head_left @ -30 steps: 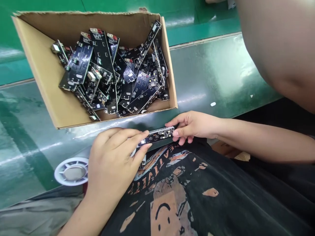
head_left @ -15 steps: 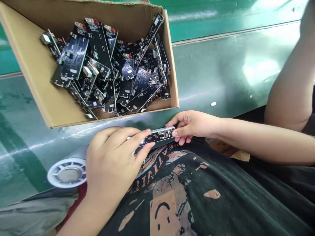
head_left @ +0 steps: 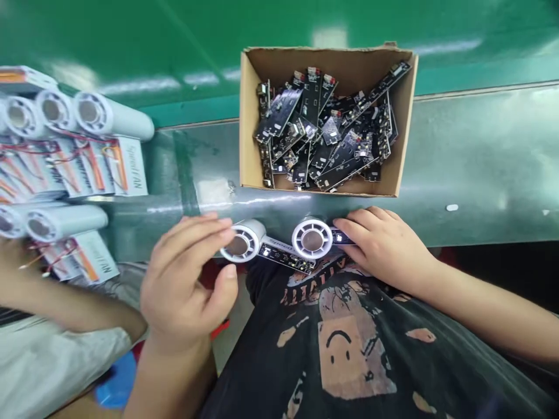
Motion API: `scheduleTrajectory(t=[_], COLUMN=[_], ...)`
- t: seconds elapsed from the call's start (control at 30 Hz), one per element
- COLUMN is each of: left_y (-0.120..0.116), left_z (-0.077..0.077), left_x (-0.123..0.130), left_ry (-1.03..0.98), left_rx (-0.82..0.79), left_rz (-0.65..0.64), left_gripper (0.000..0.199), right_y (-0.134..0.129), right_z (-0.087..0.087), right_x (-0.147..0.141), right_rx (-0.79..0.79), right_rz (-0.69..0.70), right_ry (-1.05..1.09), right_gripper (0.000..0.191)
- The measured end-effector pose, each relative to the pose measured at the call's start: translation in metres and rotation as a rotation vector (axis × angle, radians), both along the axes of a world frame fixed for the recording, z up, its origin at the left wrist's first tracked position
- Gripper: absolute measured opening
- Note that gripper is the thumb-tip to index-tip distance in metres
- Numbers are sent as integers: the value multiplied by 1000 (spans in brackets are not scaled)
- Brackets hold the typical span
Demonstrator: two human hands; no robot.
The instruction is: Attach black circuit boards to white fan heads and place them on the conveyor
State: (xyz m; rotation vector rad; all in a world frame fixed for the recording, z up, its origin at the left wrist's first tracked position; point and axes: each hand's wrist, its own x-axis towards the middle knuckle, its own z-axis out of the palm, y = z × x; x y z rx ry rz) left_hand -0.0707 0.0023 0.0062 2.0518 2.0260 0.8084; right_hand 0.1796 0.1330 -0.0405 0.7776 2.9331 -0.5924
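Two pale grey-white handheld fans (head_left: pixel 312 238) lie side by side at the bench's front edge, round vent ends facing me. My right hand (head_left: pixel 379 238) has its fingers over the handle end of the right one, where part of a black circuit board (head_left: pixel 340 236) shows. The left fan (head_left: pixel 241 243) has a longer black circuit board (head_left: pixel 286 256) along its handle, reaching toward the right fan. My left hand (head_left: pixel 187 273) is beside the left fan's round end, thumb and fingers apart, fingertips by its rim; whether they touch is unclear.
An open cardboard box (head_left: pixel 405 128) full of loose black circuit boards stands on the green bench behind the fans. More fan bodies (head_left: pixel 116 115) with orange and red wires are lined up at left. A co-worker's arm (head_left: pixel 65 297) reaches in there. A small white piece (head_left: pixel 452 208) lies at right.
The view has swung left, bringing the stacked fans and co-worker's arm in. My left hand has let go of the circuit board and moved left; both fans' round ends now show.
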Motion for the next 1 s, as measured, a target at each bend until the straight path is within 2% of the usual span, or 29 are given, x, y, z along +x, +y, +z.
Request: scheduleTrajectory(t=[0.07, 0.13, 0.23, 0.33, 0.43, 0.5, 0.57, 0.6, 0.67, 0.73, 0.83, 0.93, 1.0], left_y=[-14, -21, -19, -14, -19, -28, -35, -37, -34, -26, -16, -16, -20], left_z=[-13, -30, -53, -66, -70, -69, -66, -65, -65, -68, -74, -78, -76], left_x=[-12, -15, -11, -5, 3, 12, 23, 29, 42, 54, 69, 78, 81], left_ry=[70, 104, 74, 14, -62, -88, -88, -76, -38, -43, -300, -734, -936], left_rx=[-148, -228, -158, -59, 39, -5, -176, -270, -382, -362, -231, -79, -3], left_rz=[-11, 5, 72, 108, 295, 419, 401, 357, 294, 327, 414, 429, 426], left_gripper=[63, 71, 69, 75, 83, 65, 39, 35, 41, 46, 44, 40, 35], right_y=[-1, -5, -9, -10, -9, -9, -11, -12, -14, -18, -27, -38, -44], right_z=[-3, -4, -4, -2, 1, 3, 6, 6, 7, 5, -1, -9, -13], right_x=[-8, -18, -30, -29, -21, -16, -16, -18, -24, -29, -32, -27, -24], right_rx=[-35, -85, -218, -365, -467, -495, -476, -459, -430, -415, -459, -610, -721], right_rz=[-9, -37, -57, -55, -95, -156, -185, -176, -147, -176, -275, -310, -297], right_ry=[8, 33, 103, 156, 156, 120, 75, 57, 34, 46, 167, 351, 486], right_gripper=[28, 34, 53, 63, 63, 60, 53, 47, 37, 31, 33, 38, 39])
